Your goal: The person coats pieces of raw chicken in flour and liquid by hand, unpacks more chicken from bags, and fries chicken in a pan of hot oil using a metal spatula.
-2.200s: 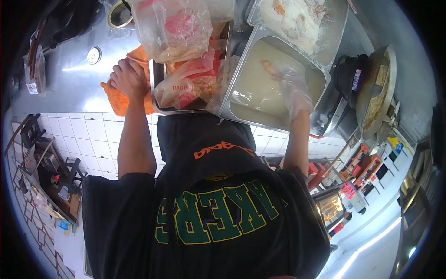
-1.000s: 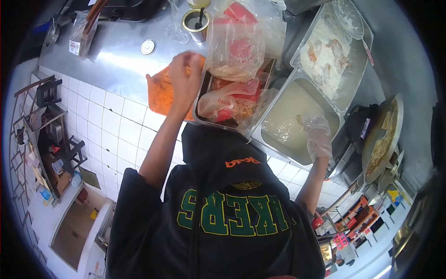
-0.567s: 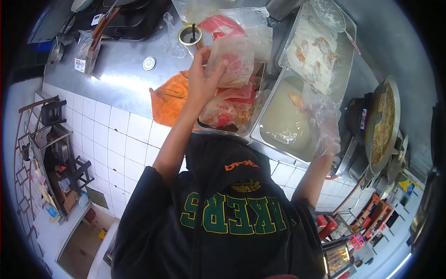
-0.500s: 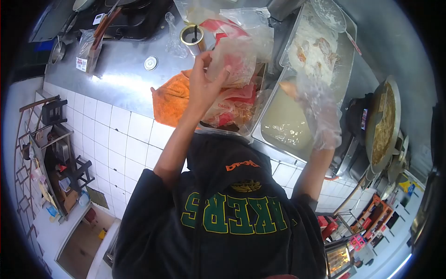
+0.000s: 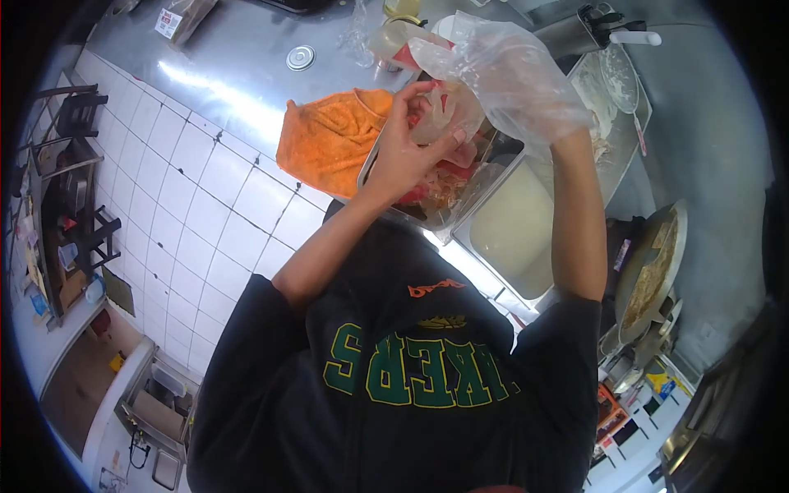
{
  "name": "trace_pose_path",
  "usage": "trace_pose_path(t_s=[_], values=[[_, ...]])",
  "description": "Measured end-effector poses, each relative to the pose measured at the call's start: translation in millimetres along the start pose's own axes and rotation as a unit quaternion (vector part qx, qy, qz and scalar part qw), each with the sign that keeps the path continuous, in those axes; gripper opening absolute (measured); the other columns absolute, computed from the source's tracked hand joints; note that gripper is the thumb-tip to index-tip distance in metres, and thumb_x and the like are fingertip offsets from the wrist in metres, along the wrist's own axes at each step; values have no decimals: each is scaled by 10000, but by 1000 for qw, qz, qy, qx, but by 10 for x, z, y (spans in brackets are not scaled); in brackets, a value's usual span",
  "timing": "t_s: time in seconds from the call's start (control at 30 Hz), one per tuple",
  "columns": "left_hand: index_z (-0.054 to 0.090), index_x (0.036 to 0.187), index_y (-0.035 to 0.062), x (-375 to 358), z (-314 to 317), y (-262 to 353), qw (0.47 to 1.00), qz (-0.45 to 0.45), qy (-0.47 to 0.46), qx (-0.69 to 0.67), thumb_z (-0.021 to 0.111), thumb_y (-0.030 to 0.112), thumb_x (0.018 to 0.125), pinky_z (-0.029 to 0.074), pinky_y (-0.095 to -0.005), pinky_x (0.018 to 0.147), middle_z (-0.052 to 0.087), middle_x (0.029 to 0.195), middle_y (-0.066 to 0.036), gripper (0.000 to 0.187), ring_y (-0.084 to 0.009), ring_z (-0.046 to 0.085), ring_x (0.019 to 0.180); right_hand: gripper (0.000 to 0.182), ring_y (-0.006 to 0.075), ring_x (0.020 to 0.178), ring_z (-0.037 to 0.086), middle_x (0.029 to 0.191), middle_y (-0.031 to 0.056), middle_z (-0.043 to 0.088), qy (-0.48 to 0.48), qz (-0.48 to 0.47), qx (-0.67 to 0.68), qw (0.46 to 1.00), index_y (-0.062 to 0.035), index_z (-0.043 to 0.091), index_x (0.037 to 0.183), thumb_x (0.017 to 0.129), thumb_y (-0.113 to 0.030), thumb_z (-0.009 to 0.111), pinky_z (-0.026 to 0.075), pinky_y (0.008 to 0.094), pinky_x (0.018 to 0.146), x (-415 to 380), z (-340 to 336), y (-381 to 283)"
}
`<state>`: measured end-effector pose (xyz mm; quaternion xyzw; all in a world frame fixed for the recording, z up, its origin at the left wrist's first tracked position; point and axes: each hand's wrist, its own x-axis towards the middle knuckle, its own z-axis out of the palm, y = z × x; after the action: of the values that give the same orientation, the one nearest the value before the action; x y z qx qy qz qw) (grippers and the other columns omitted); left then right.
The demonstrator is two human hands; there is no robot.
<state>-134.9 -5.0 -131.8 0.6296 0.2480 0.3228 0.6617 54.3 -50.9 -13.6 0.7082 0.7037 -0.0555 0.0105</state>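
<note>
My left hand (image 5: 415,148) is closed on a thin clear plastic bag (image 5: 444,111) with red print, thumb on one side and fingers on the other. It is above a metal tray (image 5: 367,168) of more red-printed bags. My right hand (image 5: 522,78), inside a loose clear plastic glove, reaches across just beyond the left hand. Its fingertips are blurred by the crumpled film, beside another clear, red-marked plastic piece (image 5: 403,49); I cannot tell whether they grip it. An orange cloth (image 5: 333,135) lies left of the bag tray.
Right of the bags sits a tray of pale liquid batter (image 5: 514,218). Beyond it is a flour tray (image 5: 649,115) with a strainer (image 5: 618,78). A large pan (image 5: 653,271) stands far right. A round metal lid (image 5: 301,57) rests on the steel counter (image 5: 238,62).
My gloved right hand has moved from over the batter, where a pale orange piece showed at its fingers, up and left beyond the left hand. My left hand keeps hold of plastic. The view has shifted.
</note>
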Motion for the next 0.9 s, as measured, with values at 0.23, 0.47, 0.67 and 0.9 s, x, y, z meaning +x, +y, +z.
trace_pose_path(t_s=[0.23,0.47,0.67,0.9], values=[[401,1369,43,-11,31,-103,993,55,5,103,809,163,785,422,-329,953,515,1190,-78,723,-179,490,1105,439,291,1124,582,1233,145,610,-24,126,283,950,-25,576,1248,873,-240,648,468,381,976,-45,154,186],[399,1363,24,-36,81,-22,994,40,-100,-13,820,141,767,387,-360,1052,472,1319,-106,738,-216,459,1243,494,277,1144,574,1271,148,585,58,199,473,856,-5,543,1288,854,-202,676,468,376,980,-802,242,483],[363,1390,43,-3,106,-31,991,60,-114,23,824,138,764,393,-389,1052,471,1322,-111,783,-227,465,1240,547,264,1160,567,1304,151,563,144,169,683,696,12,516,1321,839,-170,700,469,371,984,-1225,398,546],[309,1423,56,11,171,-44,993,47,-98,-48,833,111,747,409,-409,1041,464,1316,-114,856,-238,462,1240,586,238,1133,587,1280,171,587,239,124,687,675,56,506,1328,809,-93,735,468,344,1009,-1381,638,442]])
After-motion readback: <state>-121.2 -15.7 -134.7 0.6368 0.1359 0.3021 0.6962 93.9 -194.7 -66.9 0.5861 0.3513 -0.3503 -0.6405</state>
